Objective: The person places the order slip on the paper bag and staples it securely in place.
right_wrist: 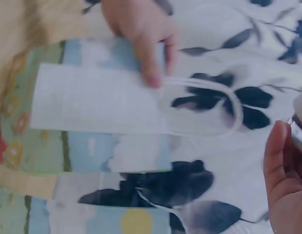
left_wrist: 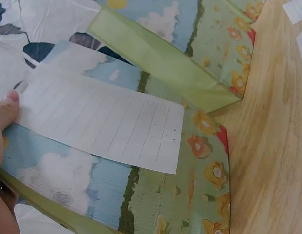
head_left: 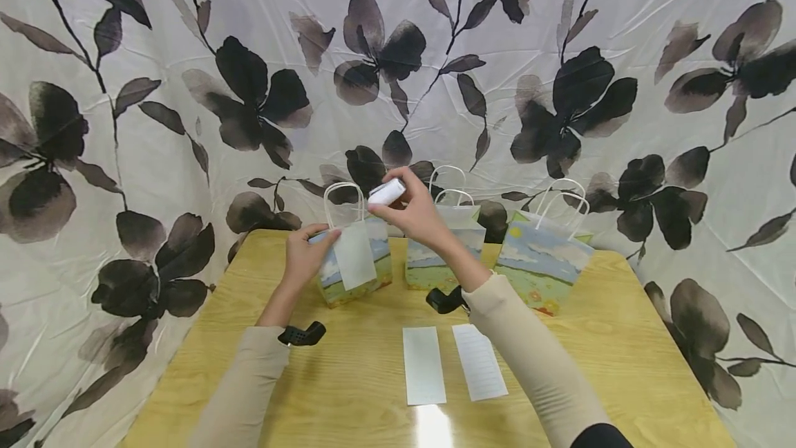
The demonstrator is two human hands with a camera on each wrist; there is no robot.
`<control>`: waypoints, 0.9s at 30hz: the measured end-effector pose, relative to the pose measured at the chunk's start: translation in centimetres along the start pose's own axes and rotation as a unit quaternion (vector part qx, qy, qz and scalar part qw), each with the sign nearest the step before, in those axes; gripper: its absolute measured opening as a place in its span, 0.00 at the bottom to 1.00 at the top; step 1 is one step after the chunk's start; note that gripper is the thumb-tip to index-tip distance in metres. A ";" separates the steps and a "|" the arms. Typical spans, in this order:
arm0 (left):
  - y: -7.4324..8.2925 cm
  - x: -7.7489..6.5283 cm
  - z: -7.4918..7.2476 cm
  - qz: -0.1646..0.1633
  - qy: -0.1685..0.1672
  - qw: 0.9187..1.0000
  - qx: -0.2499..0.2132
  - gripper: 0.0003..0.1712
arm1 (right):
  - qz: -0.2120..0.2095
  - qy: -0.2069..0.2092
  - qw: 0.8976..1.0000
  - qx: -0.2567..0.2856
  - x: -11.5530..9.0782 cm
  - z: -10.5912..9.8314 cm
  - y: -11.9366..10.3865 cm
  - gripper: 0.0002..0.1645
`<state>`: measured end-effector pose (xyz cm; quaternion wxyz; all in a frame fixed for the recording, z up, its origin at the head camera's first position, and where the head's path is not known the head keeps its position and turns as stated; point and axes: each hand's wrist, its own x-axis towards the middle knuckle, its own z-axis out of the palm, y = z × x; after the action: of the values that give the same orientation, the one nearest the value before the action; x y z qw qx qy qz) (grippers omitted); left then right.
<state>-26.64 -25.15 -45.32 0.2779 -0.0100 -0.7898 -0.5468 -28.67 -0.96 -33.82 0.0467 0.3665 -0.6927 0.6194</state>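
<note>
A lined paper slip [left_wrist: 102,122] lies flat against the front of the left gift bag [head_left: 383,265], below its white rope handles [right_wrist: 236,109]. My left hand [head_left: 303,254] pinches the slip and the bag's top edge, the thumb on the paper and the fingers behind. Above the bag's right side, my right hand [head_left: 413,209] holds a small white stapler [head_left: 387,192] with a metal edge, apart from bag and paper. Only part of the stapler shows in the right wrist view.
Two more painted gift bags stand to the right, a middle bag [head_left: 444,265] and a right bag [head_left: 541,261]. Two paper slips, one plain-looking [head_left: 424,365] and one lined [head_left: 480,363], lie on the wooden table [head_left: 348,379]. A flowered cloth [head_left: 398,109] hangs behind.
</note>
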 end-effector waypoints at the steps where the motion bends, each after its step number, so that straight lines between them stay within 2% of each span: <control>1: 0.0 0.1 0.0 -0.005 0.000 1.000 0.005 0.13 | 0.009 0.011 1.000 0.025 -0.5 -0.5 -0.3 0.25; 4: 0.2 0.3 0.0 -0.009 -0.007 1.000 0.017 0.13 | 0.047 0.048 0.994 0.084 -2.2 -2.0 -1.1 0.22; 8: 0.2 0.9 0.0 -0.007 -0.019 1.000 0.024 0.15 | 0.115 0.096 0.977 0.153 -4.8 -3.7 -1.9 0.20; 10: 0.0 1.3 -0.1 -0.010 -0.022 0.999 0.028 0.16 | 0.151 0.108 0.968 0.169 -6.2 -4.5 -2.2 0.23; 12: -0.2 1.7 -0.1 -0.013 -0.024 0.999 0.034 0.17 | 0.180 0.104 0.964 0.165 -7.7 -5.4 -2.2 0.26; 16: -0.5 2.1 -0.6 -0.016 -0.032 0.998 0.048 0.19 | 0.196 0.086 0.971 0.108 -10.3 -6.9 -1.9 0.27; 19: -0.5 2.0 -0.9 -0.013 -0.048 0.998 0.047 0.22 | 0.182 0.092 0.978 0.052 -12.0 -8.1 -1.2 0.21; 22: -0.5 1.9 -0.9 0.004 -0.061 0.997 0.044 0.26 | 0.165 0.101 0.981 -0.024 -13.7 -9.4 -0.1 0.18; 24: -0.3 1.8 -1.0 0.021 -0.058 0.997 0.046 0.28 | 0.161 0.108 0.977 -0.093 -14.9 -10.1 0.8 0.18; 27: 0.1 1.5 -1.1 0.062 -0.031 0.996 0.055 0.30 | 0.171 0.111 0.961 -0.184 -16.6 -11.1 2.0 0.20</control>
<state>-27.34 -26.50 -44.25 0.2867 -0.0606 -0.8250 -0.4832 -22.05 16.33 -41.57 0.0833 0.1565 -0.8378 0.5164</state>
